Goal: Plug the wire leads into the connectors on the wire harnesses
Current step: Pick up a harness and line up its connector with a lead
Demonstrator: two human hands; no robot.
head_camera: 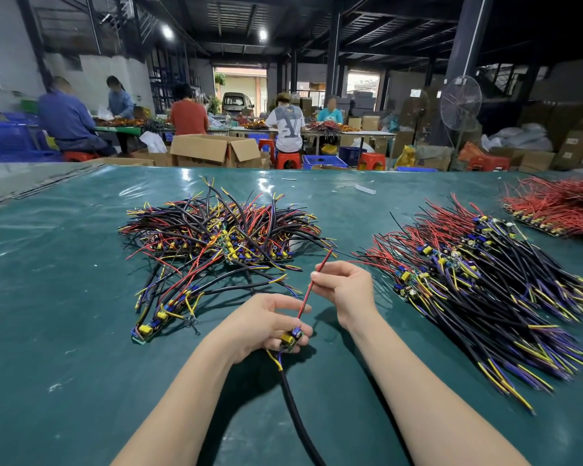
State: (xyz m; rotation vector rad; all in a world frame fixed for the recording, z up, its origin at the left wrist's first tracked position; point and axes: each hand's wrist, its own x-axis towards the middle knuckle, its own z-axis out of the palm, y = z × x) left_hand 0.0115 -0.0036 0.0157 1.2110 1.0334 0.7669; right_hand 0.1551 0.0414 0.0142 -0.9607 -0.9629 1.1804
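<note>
My left hand [270, 322] holds a small green circuit board [292, 339] with a yellow part and a blue connector. A thick black cable [297, 412] runs from the board toward me. A red wire lead [312, 287] rises from the board up and to the right. My right hand [345, 290] pinches that lead between thumb and fingers partway along its length. Both hands hover over the green table mat [64, 331], close together near the middle.
A tangled pile of harnesses [219, 230] lies beyond my hands on the left. A long heap of harnesses [478, 290] stretches along the right, and red wires [559, 206] lie at the far right. Several people sit at benches behind the table.
</note>
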